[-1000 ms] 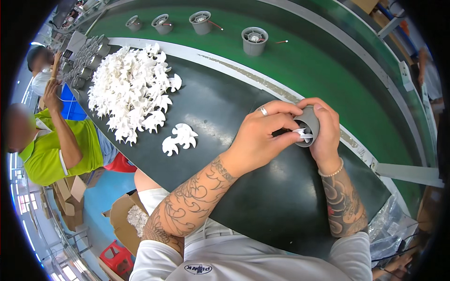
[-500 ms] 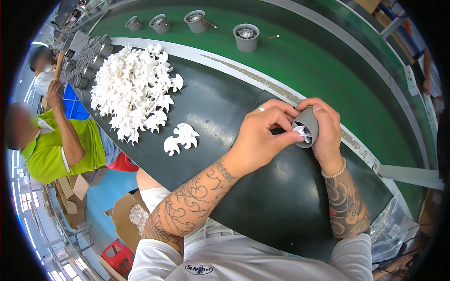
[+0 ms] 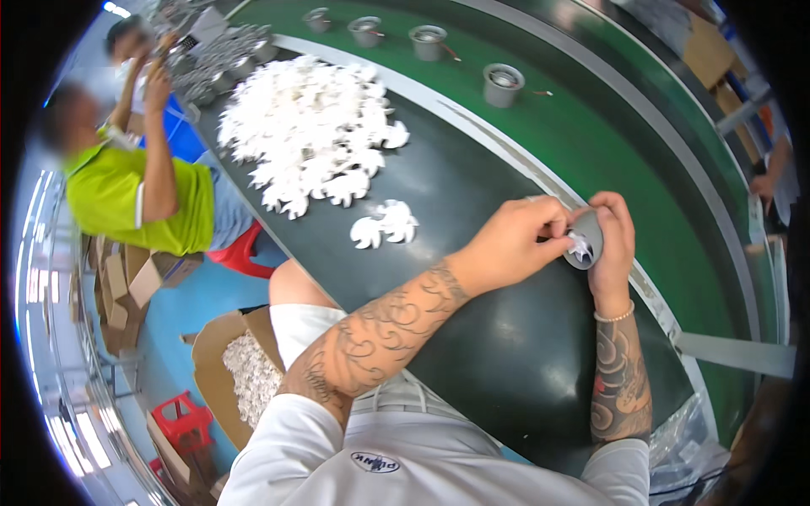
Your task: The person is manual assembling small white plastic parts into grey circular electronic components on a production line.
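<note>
My right hand [image 3: 614,253] is wrapped round a grey cup-shaped fan housing [image 3: 596,239], its open mouth tilted toward me. Inside that mouth shows a white fan blade [image 3: 580,247]. The thumb and fingers of my left hand [image 3: 525,242] pinch at the blade, at the rim of the housing; the fingertips partly hide it. On the dark work surface to the left lie a few loose white fan blades [image 3: 397,222]. Behind them is a big heap of the same white fan blades [image 3: 308,126].
Several grey fan housings [image 3: 504,84] with wires stand spaced along the green conveyor belt [image 3: 582,126]. More grey housings [image 3: 228,63] crowd the far left. A person in a green shirt [image 3: 152,198] sits at left. A cardboard box [image 3: 211,358] of small white pieces stands below, near a red stool [image 3: 181,422].
The view has shifted, so the heap and belt sit further right. Both hands stay at the housing, my left fingers still at the blade in its mouth.
</note>
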`<state>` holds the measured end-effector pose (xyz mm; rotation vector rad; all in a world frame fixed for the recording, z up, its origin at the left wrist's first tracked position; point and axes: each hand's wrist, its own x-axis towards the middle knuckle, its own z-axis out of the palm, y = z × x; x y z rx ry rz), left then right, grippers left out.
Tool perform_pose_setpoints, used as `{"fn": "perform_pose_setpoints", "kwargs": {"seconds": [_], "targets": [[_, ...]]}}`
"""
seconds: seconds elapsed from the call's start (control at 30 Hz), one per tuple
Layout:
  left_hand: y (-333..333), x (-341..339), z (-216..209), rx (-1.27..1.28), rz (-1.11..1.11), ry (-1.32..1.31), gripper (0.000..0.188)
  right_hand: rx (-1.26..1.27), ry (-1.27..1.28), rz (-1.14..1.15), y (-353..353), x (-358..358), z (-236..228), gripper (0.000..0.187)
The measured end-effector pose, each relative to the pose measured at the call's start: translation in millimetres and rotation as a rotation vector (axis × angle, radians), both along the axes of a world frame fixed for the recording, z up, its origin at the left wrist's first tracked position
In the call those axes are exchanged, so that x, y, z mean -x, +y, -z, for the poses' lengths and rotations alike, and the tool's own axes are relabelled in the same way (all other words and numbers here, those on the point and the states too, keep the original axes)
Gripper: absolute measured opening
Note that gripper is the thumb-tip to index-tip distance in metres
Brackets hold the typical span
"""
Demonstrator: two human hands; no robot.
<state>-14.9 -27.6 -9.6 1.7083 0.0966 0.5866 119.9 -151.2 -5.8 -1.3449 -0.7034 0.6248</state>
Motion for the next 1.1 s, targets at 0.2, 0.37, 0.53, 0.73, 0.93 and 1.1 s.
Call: {"fn": "perform_pose_setpoints", "kwargs": {"seconds": [0.2, 0.37, 0.53, 0.73, 0.93, 1.1], "targets": [[-7.2, 29.8, -24.2, -0.447, -0.352, 0.153, 0.022, 0.039, -0.613, 0.551, 4.8, -11.8, 7.0, 0.019], [2.5, 111.7, -50.3, -1.000, -0.847, 0.506, 0.040, 0.569, -1.118, 0.678, -17.7, -47.2, 12.7, 0.048], [22.1, 153.5, -12.6, -0.954, -0.790, 0.625, 0.045, 0.663, -1.227, 0.638, 0.6, -26.0, 8.8, 0.065], [25.8, 136.5, -15.4, -0.866, -0.724, 0.472, 0.042, 0.654, -1.121, 0.622, -9.7, -34.3, 12.3, 0.067], [37.1, 140.1, -22.3, -0.737, -0.794, 0.511, 0.053, 0.162, -1.019, 0.617, -4.6, -25.8, 3.4, 0.048], [33.7, 156.6, -38.0, -0.772, -0.909, 0.507, 0.053, 0.077, -0.898, 0.496, -2.5, -16.2, -0.6, 0.031]]}}
